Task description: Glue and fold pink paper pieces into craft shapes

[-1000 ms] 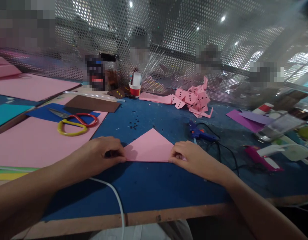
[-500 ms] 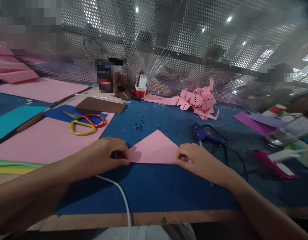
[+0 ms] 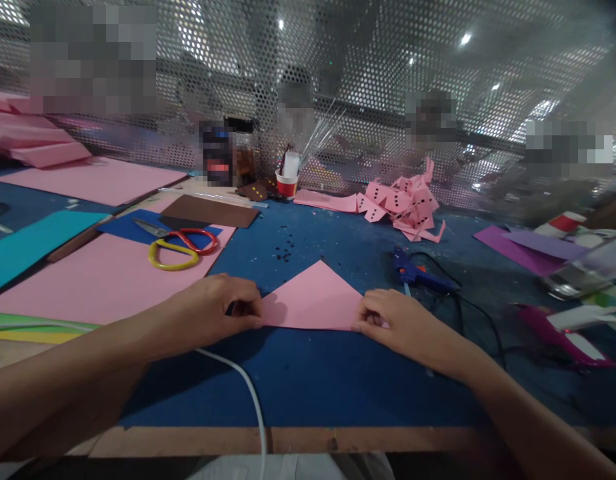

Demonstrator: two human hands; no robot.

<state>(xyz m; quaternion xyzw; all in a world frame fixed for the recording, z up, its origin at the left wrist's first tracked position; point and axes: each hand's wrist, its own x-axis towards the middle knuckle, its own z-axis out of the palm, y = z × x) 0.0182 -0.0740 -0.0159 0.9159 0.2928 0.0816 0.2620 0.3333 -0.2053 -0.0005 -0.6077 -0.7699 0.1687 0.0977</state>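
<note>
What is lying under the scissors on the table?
Blue paper shows under the scissors, and pink paper under the yellow handle. What these sheets cover cannot be seen.

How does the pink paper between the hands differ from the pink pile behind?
The front paper shows as one plain triangle; the back pile is a jumble of pieces with dark dots. The front paper has the left hand and right hand at its corners; no hand touches the back pile. Both are pink and lie on the blue table.
</note>
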